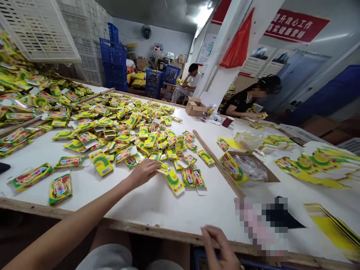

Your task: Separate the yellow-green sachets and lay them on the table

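My left hand (144, 173) reaches over the white table to the near edge of a heap of small yellow cartons (123, 120). Its fingers are closed on a small yellow carton (163, 168), whose end sticks out past the fingertips. Just right of them lies another yellow-green carton (174, 182), and beside it two cartons with red fruit pictures (194, 177). Low in the view, at the table's front edge, my right hand (218, 247) has thumb and fingers apart, with nothing seen between them. Its lower part is cut off by the frame.
A wooden strip (218, 161) divides the table (168, 210). Right of it are an opened box with clear plastic (250, 168) and flat printed sheets (315, 165). Stacked crates (112, 56) stand behind at left. Two people sit further back. A wooden rim (146, 227) runs along the front.
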{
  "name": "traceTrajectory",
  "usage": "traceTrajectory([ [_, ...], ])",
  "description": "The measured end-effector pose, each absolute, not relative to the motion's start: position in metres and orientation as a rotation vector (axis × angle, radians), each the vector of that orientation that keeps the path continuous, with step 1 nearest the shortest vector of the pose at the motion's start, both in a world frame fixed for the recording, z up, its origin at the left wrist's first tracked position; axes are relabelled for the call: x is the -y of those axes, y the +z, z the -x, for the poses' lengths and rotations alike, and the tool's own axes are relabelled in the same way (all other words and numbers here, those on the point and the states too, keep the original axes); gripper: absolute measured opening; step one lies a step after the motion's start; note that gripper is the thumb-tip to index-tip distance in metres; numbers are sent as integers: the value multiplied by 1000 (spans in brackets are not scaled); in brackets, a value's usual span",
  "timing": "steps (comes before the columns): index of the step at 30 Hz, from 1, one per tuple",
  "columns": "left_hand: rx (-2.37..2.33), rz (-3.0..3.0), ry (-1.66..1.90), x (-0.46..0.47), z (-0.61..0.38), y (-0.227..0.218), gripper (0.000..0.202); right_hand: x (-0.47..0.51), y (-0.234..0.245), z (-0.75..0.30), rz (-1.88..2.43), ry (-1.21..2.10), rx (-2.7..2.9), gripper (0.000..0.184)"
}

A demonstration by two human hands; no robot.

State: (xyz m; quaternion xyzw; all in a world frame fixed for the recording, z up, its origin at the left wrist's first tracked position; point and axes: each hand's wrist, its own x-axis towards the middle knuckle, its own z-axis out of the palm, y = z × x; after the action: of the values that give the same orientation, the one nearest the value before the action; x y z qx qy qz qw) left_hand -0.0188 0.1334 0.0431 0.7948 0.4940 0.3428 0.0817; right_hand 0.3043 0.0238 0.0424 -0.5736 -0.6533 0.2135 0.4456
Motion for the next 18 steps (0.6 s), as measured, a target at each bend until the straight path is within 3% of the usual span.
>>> traceTrajectory([
  [3,-1561,-2156,1159,-92,5,43,28,-42,35,-243,1165,738,1626,16],
  [6,-1430,-1696,1263,-55,-7,36,37,-53,20,-203,1022,975,1592,20],
  [9,-1372,-1442,1311,-34,-15,24,29,-57,7,-187,976,1174,1578,22],
  [12,-1397,-1399,1281,-31,-20,16,15,-59,5,-187,981,1227,1621,23],
  [18,-1353,-1316,1269,-37,-24,13,21,-77,16,-192,977,1242,1681,12],
])
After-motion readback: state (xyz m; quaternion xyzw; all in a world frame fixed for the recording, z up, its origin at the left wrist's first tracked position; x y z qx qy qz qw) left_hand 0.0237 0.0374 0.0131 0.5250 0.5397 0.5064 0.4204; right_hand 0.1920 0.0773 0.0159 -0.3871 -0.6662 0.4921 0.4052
